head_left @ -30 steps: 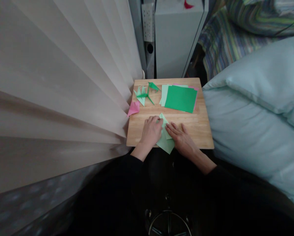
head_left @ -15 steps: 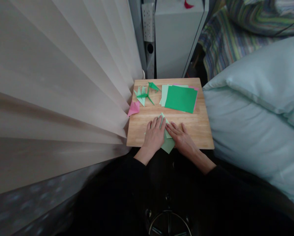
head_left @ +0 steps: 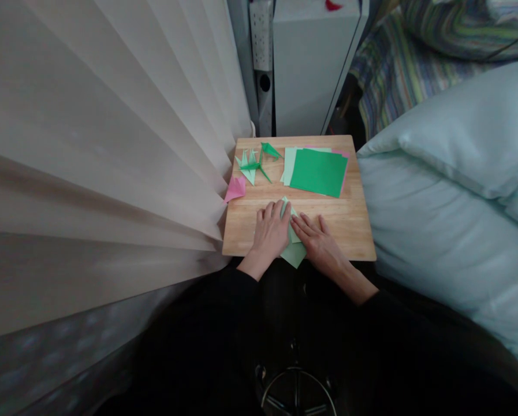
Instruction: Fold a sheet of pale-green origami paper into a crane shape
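A folded pale green origami paper (head_left: 294, 254) lies near the front edge of the wooden board, its lower corner jutting past that edge. My left hand (head_left: 271, 231) rests on the paper's left side, palm down, fingers bent and slightly apart. My right hand (head_left: 317, 238) is laid against its right side with the fingers stretched out flat. Between the two hands the paper's pointed top (head_left: 285, 200) shows; much of its left half is hidden under my left hand.
Folded green cranes (head_left: 265, 167), a pale green one (head_left: 246, 164) and a pink folded piece (head_left: 235, 189) sit on the board (head_left: 345, 231) at left. Paper sheets (head_left: 319, 173) are stacked at back right. A curtain (head_left: 155, 144) borders the left, bedding (head_left: 449, 173) the right, a cabinet (head_left: 310, 75) behind.
The fingers of my left hand have bent more and shifted slightly over the paper. My right hand stays almost in place. The whole view has moved slightly.
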